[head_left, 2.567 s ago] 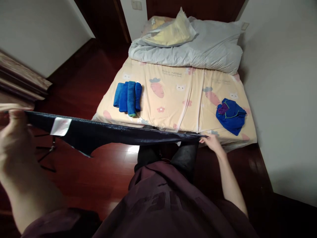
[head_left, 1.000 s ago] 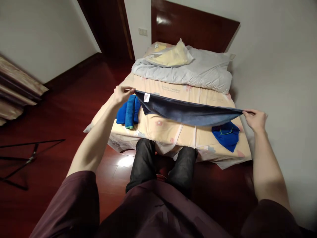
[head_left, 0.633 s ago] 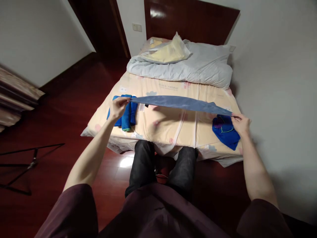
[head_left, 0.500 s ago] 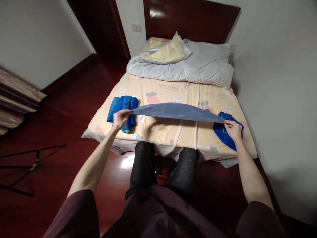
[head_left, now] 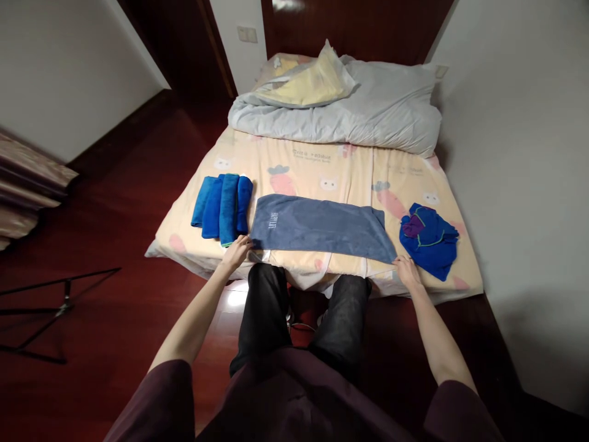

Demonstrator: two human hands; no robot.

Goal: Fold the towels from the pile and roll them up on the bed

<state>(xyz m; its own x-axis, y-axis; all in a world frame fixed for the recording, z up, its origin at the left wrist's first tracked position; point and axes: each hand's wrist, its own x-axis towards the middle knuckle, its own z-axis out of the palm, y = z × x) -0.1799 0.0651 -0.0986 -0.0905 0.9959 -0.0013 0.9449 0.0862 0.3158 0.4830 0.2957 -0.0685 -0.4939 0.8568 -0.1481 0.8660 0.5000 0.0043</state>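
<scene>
A grey-blue towel [head_left: 322,226] lies spread out flat near the front edge of the bed, with white lettering at its left end. My left hand [head_left: 238,252] pinches its near left corner. At the near right corner, my right hand [head_left: 407,272] has its fingers closed on the towel. Several rolled blue towels [head_left: 222,209] sit side by side just beyond my left hand. To the right of the grey-blue towel rests a crumpled blue cloth pile [head_left: 430,239] with green edging and a purple piece on top.
The bed [head_left: 294,166] has a patterned yellow sheet. A bunched grey quilt [head_left: 381,110] lies across its far end, below the dark headboard [head_left: 359,27]. A black metal stand [head_left: 64,307] is on the floor at left, below a curtain [head_left: 27,184].
Both hands have come down and nearer to me, and the towel that was stretched in the air now lies flat on the bed. The view has shifted slightly.
</scene>
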